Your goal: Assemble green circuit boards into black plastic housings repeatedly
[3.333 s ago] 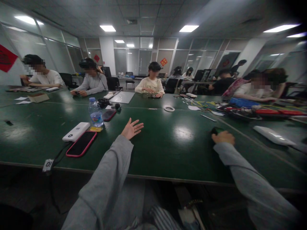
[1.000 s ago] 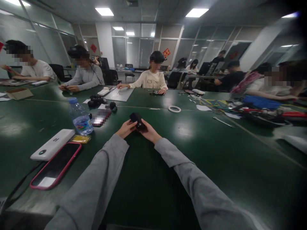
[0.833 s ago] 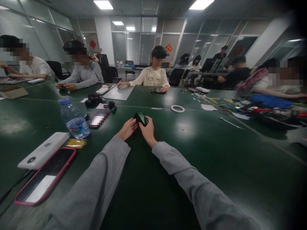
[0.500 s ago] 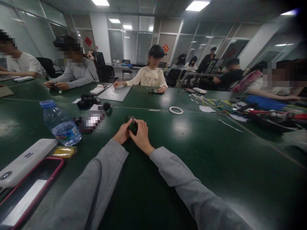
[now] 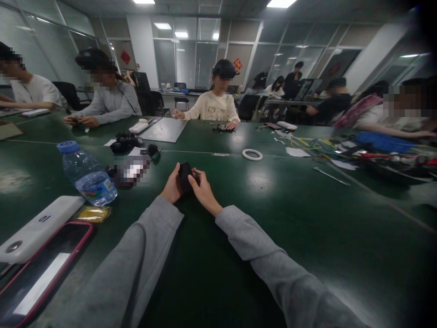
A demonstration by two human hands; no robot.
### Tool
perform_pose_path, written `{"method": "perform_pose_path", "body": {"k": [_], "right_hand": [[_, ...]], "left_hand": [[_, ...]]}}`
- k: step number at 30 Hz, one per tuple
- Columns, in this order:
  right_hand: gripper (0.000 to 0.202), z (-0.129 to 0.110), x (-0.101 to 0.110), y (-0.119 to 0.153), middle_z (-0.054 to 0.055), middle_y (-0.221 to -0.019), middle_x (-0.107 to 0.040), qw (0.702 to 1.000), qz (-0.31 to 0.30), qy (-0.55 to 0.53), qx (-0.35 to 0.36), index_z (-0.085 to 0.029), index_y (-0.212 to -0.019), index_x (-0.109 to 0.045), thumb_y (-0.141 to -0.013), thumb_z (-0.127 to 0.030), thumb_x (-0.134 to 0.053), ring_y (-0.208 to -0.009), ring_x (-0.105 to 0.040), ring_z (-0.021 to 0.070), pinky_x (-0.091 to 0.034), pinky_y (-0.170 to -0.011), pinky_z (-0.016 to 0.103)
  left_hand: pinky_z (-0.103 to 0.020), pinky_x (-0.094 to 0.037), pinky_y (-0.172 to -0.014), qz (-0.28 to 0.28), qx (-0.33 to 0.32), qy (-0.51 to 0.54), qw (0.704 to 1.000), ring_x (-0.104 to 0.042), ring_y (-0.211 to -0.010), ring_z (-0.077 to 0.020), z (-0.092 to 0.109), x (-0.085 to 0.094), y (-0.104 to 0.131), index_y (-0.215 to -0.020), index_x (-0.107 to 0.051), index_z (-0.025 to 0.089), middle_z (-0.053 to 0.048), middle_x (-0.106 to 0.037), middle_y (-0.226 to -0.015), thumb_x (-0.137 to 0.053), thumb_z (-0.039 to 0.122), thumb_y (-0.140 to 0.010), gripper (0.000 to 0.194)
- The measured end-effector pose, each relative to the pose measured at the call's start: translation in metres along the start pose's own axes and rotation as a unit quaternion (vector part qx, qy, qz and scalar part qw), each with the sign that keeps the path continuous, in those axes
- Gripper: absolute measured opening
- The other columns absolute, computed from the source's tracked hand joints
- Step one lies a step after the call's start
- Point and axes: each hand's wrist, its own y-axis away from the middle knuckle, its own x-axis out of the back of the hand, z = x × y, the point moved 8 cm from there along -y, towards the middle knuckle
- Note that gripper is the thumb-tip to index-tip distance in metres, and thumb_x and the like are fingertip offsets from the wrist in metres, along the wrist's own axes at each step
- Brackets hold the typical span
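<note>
A small dark, box-like object is held between my two hands, just above the green table. My left hand is closed along its left side. From the right, my right hand grips it, with the thumb on the near face and the fingers behind. What kind of thing it is, I cannot make out. Left of my hands lies a phone with a blurred screen, beside a bunch of black parts.
At left stand a water bottle, a yellow packet, a white device and a pink-edged phone. To the right lie a white ring, a wrench and tangled cables. Several people sit around the table.
The dark object has been turned in my hands, so a plain black face shows. My right thumb has shifted. Across the table, a person's hand has lifted off the white board.
</note>
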Motion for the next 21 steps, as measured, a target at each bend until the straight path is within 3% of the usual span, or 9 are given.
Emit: {"method": "perform_pose_path", "body": {"k": [5, 13, 21], "right_hand": [[0.053, -0.007, -0.005, 0.002, 0.008, -0.12, -0.053, 0.998, -0.036, -0.03, 0.029, -0.023, -0.13, -0.037, -0.086, -0.044, -0.057, -0.109, -0.053, 0.02, -0.042, -0.097, 0.037], [0.056, -0.016, 0.007, 0.006, 0.009, -0.117, -0.055, 0.997, 0.033, 0.057, 0.035, -0.024, -0.134, -0.035, -0.086, -0.043, -0.056, -0.102, -0.057, 0.0239, -0.043, -0.093, 0.043], [0.059, -0.019, -0.002, 0.007, 0.009, -0.126, -0.049, 0.997, -0.015, 0.047, 0.054, -0.024, -0.136, -0.032, -0.087, -0.045, -0.055, -0.112, -0.051, 0.0235, -0.04, -0.099, 0.042]], "left_hand": [[-0.036, -0.049, -0.082, 0.001, -0.001, -0.02, 1.0, -0.063, -0.091, -0.024, -0.004, 0.002, -0.003, -0.105, -0.064, 0.014, -0.011, -0.068, -0.091, -0.051, 0.063, -0.077, 0.058], [-0.038, -0.047, -0.087, 0.019, 0.007, -0.035, 0.999, -0.061, -0.097, -0.0268, -0.011, 0.009, -0.011, -0.107, -0.064, 0.016, -0.011, -0.068, -0.094, -0.054, 0.065, -0.074, 0.06], [-0.04, -0.048, -0.088, -0.01, 0.0, -0.033, 0.999, -0.061, -0.1, -0.0267, -0.008, 0.004, -0.006, -0.11, -0.063, 0.018, -0.011, -0.067, -0.101, -0.044, 0.073, -0.073, 0.069]]}}
